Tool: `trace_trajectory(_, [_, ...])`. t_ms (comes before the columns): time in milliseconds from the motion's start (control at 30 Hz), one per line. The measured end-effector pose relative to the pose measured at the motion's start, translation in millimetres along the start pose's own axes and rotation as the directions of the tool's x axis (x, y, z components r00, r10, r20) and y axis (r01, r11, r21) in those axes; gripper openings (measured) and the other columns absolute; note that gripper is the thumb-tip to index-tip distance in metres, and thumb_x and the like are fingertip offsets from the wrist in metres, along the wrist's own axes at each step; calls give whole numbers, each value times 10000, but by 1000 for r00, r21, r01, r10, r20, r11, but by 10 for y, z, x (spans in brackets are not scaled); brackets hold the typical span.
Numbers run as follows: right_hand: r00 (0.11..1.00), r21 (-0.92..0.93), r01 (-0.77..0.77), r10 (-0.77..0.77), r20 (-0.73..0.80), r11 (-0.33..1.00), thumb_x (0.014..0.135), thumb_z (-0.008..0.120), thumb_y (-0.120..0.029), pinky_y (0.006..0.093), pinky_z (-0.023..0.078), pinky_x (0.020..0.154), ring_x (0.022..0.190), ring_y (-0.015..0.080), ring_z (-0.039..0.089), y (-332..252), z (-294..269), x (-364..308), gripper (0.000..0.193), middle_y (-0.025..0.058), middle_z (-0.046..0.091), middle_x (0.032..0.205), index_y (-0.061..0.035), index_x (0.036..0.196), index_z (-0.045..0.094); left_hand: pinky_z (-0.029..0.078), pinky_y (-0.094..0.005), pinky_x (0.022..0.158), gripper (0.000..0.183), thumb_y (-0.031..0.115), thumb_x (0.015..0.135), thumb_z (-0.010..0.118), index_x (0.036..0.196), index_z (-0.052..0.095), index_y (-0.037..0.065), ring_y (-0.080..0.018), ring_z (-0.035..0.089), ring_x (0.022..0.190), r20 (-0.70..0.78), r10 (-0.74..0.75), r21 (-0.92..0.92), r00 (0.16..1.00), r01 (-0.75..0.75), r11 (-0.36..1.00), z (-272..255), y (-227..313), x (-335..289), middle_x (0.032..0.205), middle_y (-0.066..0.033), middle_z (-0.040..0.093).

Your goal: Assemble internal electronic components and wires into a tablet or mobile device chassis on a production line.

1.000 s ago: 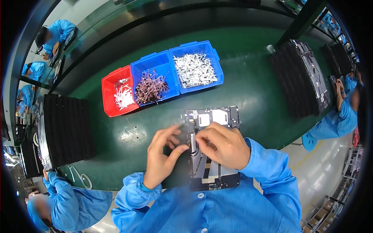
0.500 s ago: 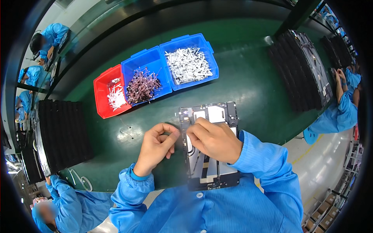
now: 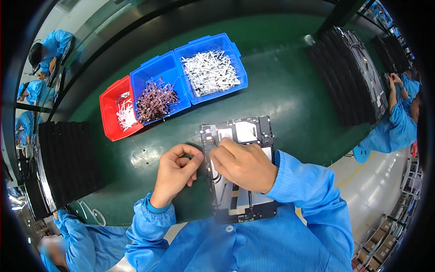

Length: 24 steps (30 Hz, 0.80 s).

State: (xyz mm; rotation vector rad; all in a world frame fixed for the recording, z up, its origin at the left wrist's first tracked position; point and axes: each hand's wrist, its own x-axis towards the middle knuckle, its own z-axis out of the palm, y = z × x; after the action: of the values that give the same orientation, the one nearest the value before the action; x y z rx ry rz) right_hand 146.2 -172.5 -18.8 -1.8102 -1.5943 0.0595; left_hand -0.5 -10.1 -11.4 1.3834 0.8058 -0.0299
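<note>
On the green surface [image 3: 281,90] lies a flat, rectangular electronic device with black frame and silver inner parts [image 3: 247,201], close in front of the person. The right hand [image 3: 242,165] is above its middle and upper left part, with curled fingers pointing down; its fingertips are hidden, so I cannot tell if they grip something. The left hand [image 3: 176,172] is just beside the device's left edge. Its thumb and index finger are near together, but whether they pinch something thin, I cannot tell.

Beyond the hands, three plastic bins stand side by side: a red bin [image 3: 108,119] with small white strips [image 3: 126,115], a blue bin [image 3: 161,68] with thin reddish-brown cables [image 3: 156,99], and another blue bin [image 3: 199,46] with white pieces [image 3: 210,72]. Tall black stacks stand at both sides.
</note>
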Motion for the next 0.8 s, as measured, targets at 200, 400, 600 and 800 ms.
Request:
trace_trajectory(200, [1000,-20,16,-16,1,1000,861,749,-92,356,559,496,585,238,657,12,25,-15,153,68,554,881,-44,969,653,363,-204,411,123,108,994,709,1020,644,6,-45,522,468,-7,-14,8,1000,14,1000,9,10,1,612,-5,609])
trace_trajectory(400, [1000,-31,23,-23,8,999,865,744,-93,355,558,499,588,239,654,15,15,-6,146,70,550,880,-43,960,646,378,-201,416,118,95,995,707,1018,645,-3,-48,528,473,16,-15,-2,1000,15,1000,-12,40,16,611,-4,609])
trace_trajectory(600, [1000,-22,24,-24,4,999,874,735,-100,352,553,501,586,235,647,14,8,2,135,70,540,874,-45,958,645,392,-201,421,115,93,996,706,1007,649,-7,-49,536,481,18,-33,42,999,32,999,-7,70,15,614,-7,611])
trace_trajectory(800, [1000,-21,10,-10,-7,1000,873,735,-103,351,550,500,586,232,647,10,14,-2,133,69,545,872,-43,958,653,415,-209,433,107,83,992,701,992,643,-8,-58,551,485,12,-44,46,999,44,998,4,88,27,616,-13,615])
